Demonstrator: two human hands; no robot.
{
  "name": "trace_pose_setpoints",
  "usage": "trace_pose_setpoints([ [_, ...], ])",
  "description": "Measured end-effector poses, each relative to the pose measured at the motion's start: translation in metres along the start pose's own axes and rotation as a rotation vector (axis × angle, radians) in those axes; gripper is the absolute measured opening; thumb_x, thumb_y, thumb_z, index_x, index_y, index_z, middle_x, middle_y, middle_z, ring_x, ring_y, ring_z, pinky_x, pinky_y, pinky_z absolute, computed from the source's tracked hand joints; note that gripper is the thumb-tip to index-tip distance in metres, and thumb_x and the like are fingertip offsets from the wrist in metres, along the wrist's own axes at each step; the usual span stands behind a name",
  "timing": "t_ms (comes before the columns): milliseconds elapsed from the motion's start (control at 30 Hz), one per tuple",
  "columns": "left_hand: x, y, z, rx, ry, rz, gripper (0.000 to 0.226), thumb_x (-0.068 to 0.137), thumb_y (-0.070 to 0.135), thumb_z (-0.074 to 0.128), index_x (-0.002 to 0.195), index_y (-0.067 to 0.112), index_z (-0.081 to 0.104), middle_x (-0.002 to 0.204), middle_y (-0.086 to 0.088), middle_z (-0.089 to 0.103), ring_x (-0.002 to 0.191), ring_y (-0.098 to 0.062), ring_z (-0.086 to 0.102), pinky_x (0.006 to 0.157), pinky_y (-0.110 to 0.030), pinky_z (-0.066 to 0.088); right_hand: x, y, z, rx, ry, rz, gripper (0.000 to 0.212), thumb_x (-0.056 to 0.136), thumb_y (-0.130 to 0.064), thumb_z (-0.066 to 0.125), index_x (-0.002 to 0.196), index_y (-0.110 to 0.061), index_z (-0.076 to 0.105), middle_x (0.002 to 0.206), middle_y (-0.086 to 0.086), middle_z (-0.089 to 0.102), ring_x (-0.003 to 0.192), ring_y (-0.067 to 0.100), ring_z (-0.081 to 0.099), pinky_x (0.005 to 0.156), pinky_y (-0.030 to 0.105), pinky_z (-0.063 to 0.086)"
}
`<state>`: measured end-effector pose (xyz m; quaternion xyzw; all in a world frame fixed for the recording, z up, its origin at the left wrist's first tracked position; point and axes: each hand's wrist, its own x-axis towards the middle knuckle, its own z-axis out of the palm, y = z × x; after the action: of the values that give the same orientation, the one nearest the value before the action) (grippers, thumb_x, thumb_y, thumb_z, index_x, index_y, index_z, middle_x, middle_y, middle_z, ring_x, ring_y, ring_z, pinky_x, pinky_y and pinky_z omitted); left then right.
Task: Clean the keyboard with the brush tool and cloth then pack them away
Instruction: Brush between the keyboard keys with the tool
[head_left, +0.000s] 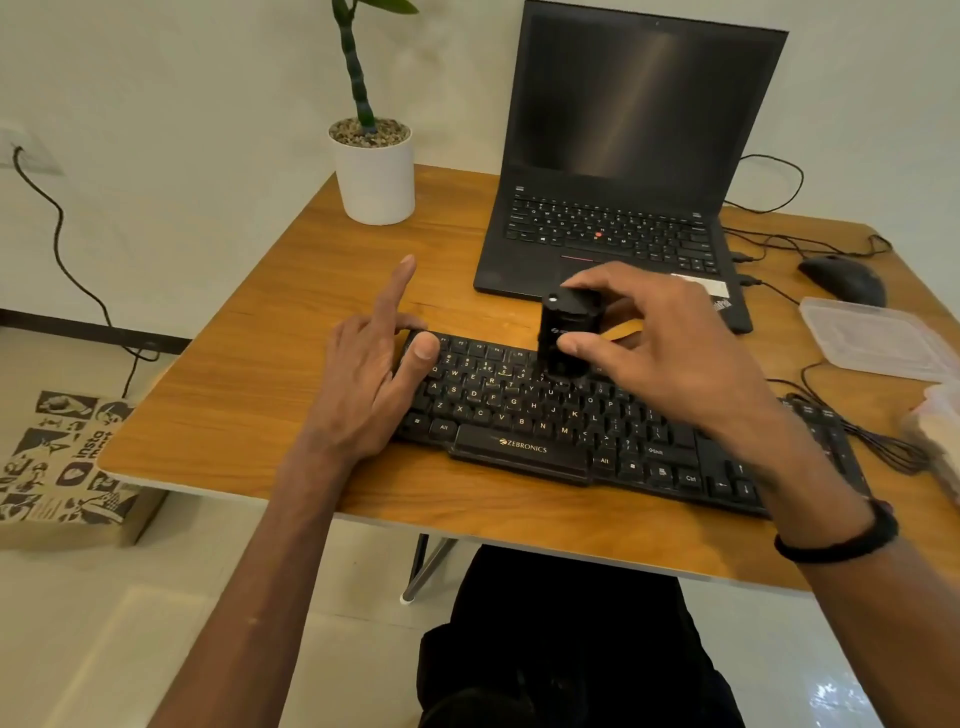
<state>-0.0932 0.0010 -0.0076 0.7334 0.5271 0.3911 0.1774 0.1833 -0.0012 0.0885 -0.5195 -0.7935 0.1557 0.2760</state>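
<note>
One hand (660, 353) presses the brush tool (566, 332) onto the keyboard (524, 447).

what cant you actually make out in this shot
All in the head view:
- Bristles of the brush tool: hidden beneath its black body and the right hand pinching it.
- Keyboard right end: covered by the right forearm.
- Left hand rests on the keyboard's left edge, hiding those keys.
- Pale bundle at right edge: cut off, blurred; cannot tell if cloth.
</note>
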Motion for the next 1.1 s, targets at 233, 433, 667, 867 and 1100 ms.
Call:
trace_pose_setpoints([
  [233, 0.001, 0.000, 0.000, 0.024, 0.012, 0.004, 0.087, 0.093, 0.085, 0.005, 0.166, 0.038, 0.003, 0.127, 0.009, 0.064, 0.115, -0.016, 0.053, 0.111, -0.053, 0.033, 0.029, -0.023, 0.027, 0.080, -0.052, -0.023, 0.043, 0.088, -0.032, 0.081, 0.127, -0.026, 0.065, 0.111, -0.011, 0.068, 0.087, 0.005, 0.069, 0.078, 0.026, 0.061],
  [433, 0.001, -0.001, 0.001, 0.046, 0.019, -0.011, 0.089, 0.091, 0.087, 0.003, 0.166, 0.039, 0.001, 0.129, 0.008, 0.064, 0.115, -0.016, 0.052, 0.111, -0.054, 0.031, 0.030, -0.022, -0.006, -0.186, -0.215, 0.004, 0.045, 0.087, -0.032, 0.080, 0.129, -0.035, 0.063, 0.116, -0.012, 0.068, 0.103, 0.013, 0.066, 0.095, 0.042, 0.057],
  [667, 0.001, -0.001, 0.001, 0.033, 0.020, -0.016, 0.087, 0.091, 0.086, 0.003, 0.165, 0.041, 0.001, 0.129, 0.008, 0.064, 0.116, -0.016, 0.052, 0.112, -0.055, 0.030, 0.046, -0.038, 0.015, -0.159, -0.225, 0.012, 0.045, 0.084, -0.039, 0.081, 0.126, -0.035, 0.065, 0.116, -0.007, 0.071, 0.109, 0.016, 0.064, 0.098, 0.048, 0.055],
  [867, 0.001, 0.000, 0.000, 0.022, 0.026, -0.013, 0.086, 0.092, 0.085, 0.004, 0.166, 0.040, 0.003, 0.127, 0.010, 0.065, 0.114, -0.015, 0.053, 0.110, -0.053, 0.032, 0.045, -0.043, 0.032, -0.011, -0.120, -0.025, 0.038, 0.088, -0.034, 0.080, 0.122, -0.029, 0.064, 0.111, -0.009, 0.069, 0.097, 0.008, 0.066, 0.086, 0.038, 0.060],
  [1100, 0.003, -0.004, 0.000, -0.099, 0.030, -0.046, 0.087, 0.091, 0.087, 0.003, 0.165, 0.041, 0.006, 0.122, 0.010, 0.067, 0.120, -0.015, 0.056, 0.117, -0.058, 0.028, 0.033, -0.028, -0.021, -0.292, -0.345, 0.063, 0.045, 0.086, -0.031, 0.081, 0.128, -0.037, 0.065, 0.114, -0.012, 0.071, 0.102, 0.010, 0.065, 0.093, 0.037, 0.054],
])
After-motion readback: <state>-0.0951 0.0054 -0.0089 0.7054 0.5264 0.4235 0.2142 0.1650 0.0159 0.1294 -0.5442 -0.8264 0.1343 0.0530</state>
